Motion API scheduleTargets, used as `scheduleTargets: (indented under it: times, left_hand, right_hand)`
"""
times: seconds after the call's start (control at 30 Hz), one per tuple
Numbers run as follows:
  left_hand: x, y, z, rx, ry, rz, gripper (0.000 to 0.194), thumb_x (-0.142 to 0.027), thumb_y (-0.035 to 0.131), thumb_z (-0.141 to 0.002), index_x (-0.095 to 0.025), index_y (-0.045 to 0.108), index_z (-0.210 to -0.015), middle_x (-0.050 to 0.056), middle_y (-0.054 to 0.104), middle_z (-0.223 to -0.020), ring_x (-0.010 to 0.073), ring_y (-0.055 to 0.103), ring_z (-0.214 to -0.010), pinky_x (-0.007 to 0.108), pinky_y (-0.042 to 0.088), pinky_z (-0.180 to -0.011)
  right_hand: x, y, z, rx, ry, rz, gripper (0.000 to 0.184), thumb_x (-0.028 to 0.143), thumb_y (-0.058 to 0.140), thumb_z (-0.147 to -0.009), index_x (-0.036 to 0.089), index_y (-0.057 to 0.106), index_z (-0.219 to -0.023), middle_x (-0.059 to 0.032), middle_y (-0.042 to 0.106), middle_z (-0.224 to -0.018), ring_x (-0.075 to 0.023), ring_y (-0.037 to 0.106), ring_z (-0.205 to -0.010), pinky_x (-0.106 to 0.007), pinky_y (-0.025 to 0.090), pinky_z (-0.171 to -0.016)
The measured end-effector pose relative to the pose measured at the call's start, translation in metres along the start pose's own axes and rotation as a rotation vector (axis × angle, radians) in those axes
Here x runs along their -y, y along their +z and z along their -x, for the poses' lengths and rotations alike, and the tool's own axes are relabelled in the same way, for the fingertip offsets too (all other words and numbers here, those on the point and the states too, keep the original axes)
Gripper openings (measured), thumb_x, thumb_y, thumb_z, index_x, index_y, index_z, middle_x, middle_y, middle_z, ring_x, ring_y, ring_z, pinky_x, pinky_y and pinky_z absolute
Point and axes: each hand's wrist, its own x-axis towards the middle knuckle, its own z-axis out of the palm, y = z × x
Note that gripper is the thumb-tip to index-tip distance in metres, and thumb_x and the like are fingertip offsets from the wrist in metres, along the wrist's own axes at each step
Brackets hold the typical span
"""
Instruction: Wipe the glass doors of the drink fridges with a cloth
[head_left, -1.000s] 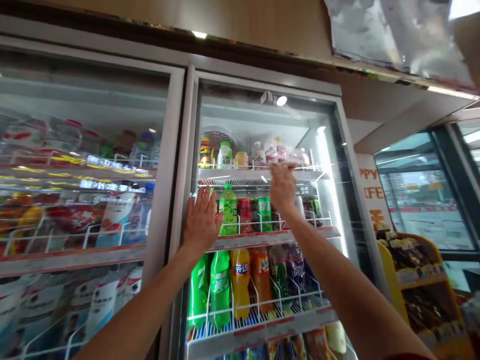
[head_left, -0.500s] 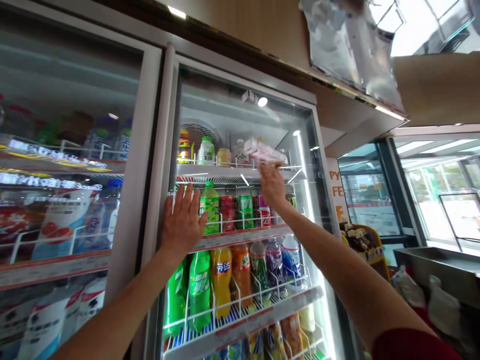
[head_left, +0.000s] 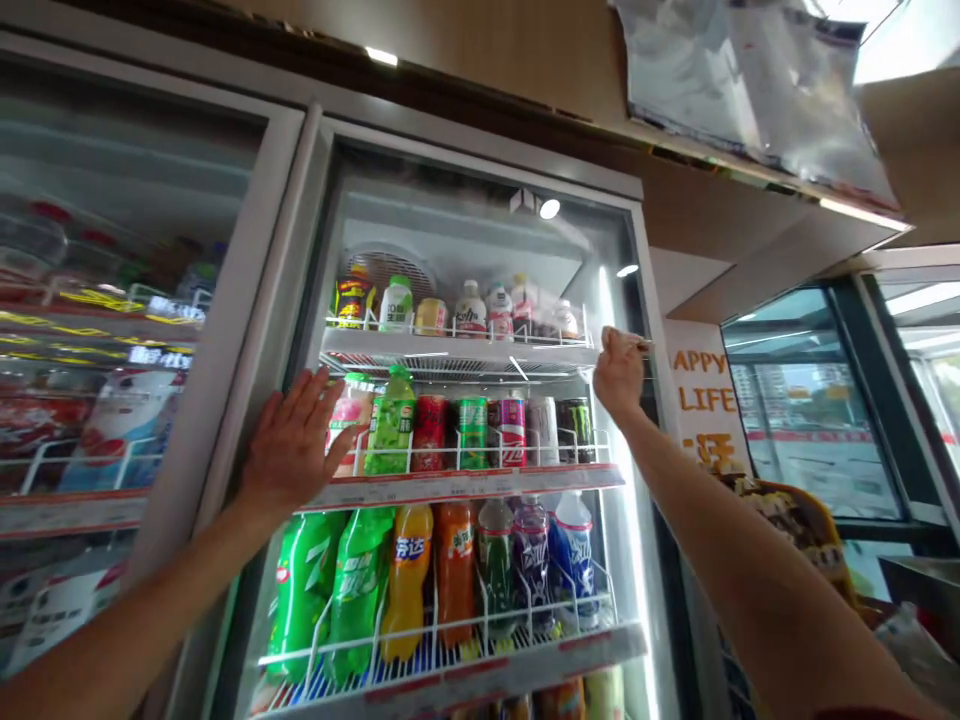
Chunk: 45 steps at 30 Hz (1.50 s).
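Note:
My left hand (head_left: 289, 450) rests flat against the left part of the glass door (head_left: 465, 240) of a drinks fridge, fingers stretched out. On the right side of the same door, my right hand (head_left: 619, 380) is closed around a folded pale cloth (head_left: 624, 338), most of it hidden in the fingers. Behind the glass, beside my left hand, stands a green bottle (head_left: 391, 420). Cans such as a red can (head_left: 430, 430) and a black can (head_left: 576, 430) line that shelf between my hands.
Below are large soda bottles, among them an orange bottle (head_left: 409, 580), behind a white wire rack. A second fridge door (head_left: 180, 400) adjoins on the left. Overhead, clear plastic bags (head_left: 720, 80) hang from a wooden ledge. To the right are a lettered wall (head_left: 701, 385) and a window (head_left: 810, 400).
My right hand has moved right across the glass with the cloth, from the shelf's middle to the door's right edge. My left hand stays flat on the door; the view has shifted right.

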Motion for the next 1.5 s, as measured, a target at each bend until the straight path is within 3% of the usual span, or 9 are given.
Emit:
scheduleTargets:
  times: [0.13,0.23,0.43,0.73,0.97,1.13,1.23,1.4,1.5]
  left_hand:
    - [0.0,0.0,0.001,0.035,-0.017,-0.035,0.057,-0.042,0.029,-0.086,-0.016,0.034,-0.137,0.01,0.026,-0.147,0.0227,0.019,-0.137,0.044,0.016,-0.11]
    - [-0.002,0.0,0.0,0.056,-0.037,-0.058,0.057,-0.043,0.028,-0.087,-0.016,0.032,-0.137,0.009,0.024,-0.148,0.0225,0.018,-0.138,0.044,0.015,-0.111]
    - [-0.009,-0.002,0.0,0.057,-0.075,-0.019,0.056,-0.042,0.03,-0.088,-0.038,0.012,-0.141,-0.014,0.005,-0.15,0.0193,0.017,-0.138,0.043,0.014,-0.113]
    - [-0.008,-0.005,0.002,0.101,-0.08,-0.009,0.054,-0.042,0.03,-0.09,-0.03,0.016,-0.14,-0.01,0.003,-0.15,0.0195,0.015,-0.138,0.045,0.014,-0.112]
    - [-0.007,-0.004,0.002,0.1,-0.068,-0.038,0.058,-0.042,0.03,-0.087,-0.012,0.033,-0.136,0.009,0.023,-0.148,0.0222,0.017,-0.138,0.045,0.013,-0.112]
    - [-0.011,-0.004,0.004,0.087,-0.102,0.018,0.058,-0.042,0.032,-0.087,-0.012,0.033,-0.137,0.011,0.025,-0.147,0.0237,0.017,-0.138,0.046,0.012,-0.112]
    - [-0.014,-0.006,0.01,0.09,-0.123,0.029,0.055,-0.039,0.031,-0.088,-0.013,0.034,-0.137,0.01,0.025,-0.147,0.0231,0.017,-0.138,0.046,0.013,-0.112]
    - [-0.015,-0.014,0.025,0.111,-0.165,0.046,0.051,-0.034,0.032,-0.088,-0.016,0.036,-0.135,0.009,0.027,-0.146,0.0224,0.018,-0.138,0.047,0.015,-0.112]
    - [-0.03,-0.014,0.027,0.062,-0.187,0.132,0.047,-0.031,0.033,-0.088,-0.013,0.039,-0.132,0.013,0.03,-0.145,0.0247,0.018,-0.138,0.052,0.015,-0.111]
  right_hand:
    - [0.065,0.015,0.041,0.09,-0.399,-0.072,0.041,0.026,0.033,-0.088,0.033,0.049,-0.125,0.0008,0.044,-0.135,-0.0184,0.033,-0.128,-0.036,0.03,-0.104]
    - [0.046,0.007,0.047,0.141,-0.579,-0.085,0.039,0.029,0.038,-0.087,0.037,0.049,-0.124,0.0042,0.044,-0.136,-0.0164,0.033,-0.129,-0.034,0.031,-0.105]
    - [-0.073,-0.01,0.02,0.0,-0.033,-0.071,0.046,0.02,0.031,-0.085,0.015,0.047,-0.129,-0.0165,0.048,-0.128,-0.0307,0.04,-0.121,-0.055,0.034,-0.098]
    - [0.069,-0.001,0.119,0.236,-0.689,-0.242,0.041,0.025,0.046,-0.084,0.042,0.05,-0.121,0.0071,0.045,-0.135,-0.0174,0.031,-0.131,-0.037,0.03,-0.108]
    - [0.012,-0.01,0.088,0.021,-0.069,-0.161,0.048,0.017,0.024,-0.087,0.012,0.04,-0.132,-0.02,0.04,-0.134,-0.0349,0.032,-0.127,-0.062,0.027,-0.1]
    - [0.12,-0.002,0.166,0.185,-0.419,-0.228,0.042,0.024,0.04,-0.086,0.033,0.048,-0.127,-0.0029,0.04,-0.139,-0.0249,0.024,-0.135,-0.044,0.029,-0.108]
    - [0.133,-0.004,0.179,0.313,-0.717,-0.257,0.044,0.024,0.042,-0.086,0.035,0.045,-0.128,-0.0016,0.041,-0.138,-0.0231,0.023,-0.136,-0.045,0.026,-0.11]
    - [0.092,-0.002,0.14,0.133,-0.233,-0.199,0.045,0.024,0.036,-0.088,0.022,0.043,-0.132,-0.0111,0.037,-0.141,-0.0295,0.025,-0.135,-0.053,0.027,-0.106]
    - [0.119,0.007,0.144,0.158,-0.209,-0.31,0.051,0.029,0.028,-0.091,0.021,0.027,-0.141,-0.0101,0.037,-0.142,-0.026,0.02,-0.137,-0.053,0.026,-0.107]
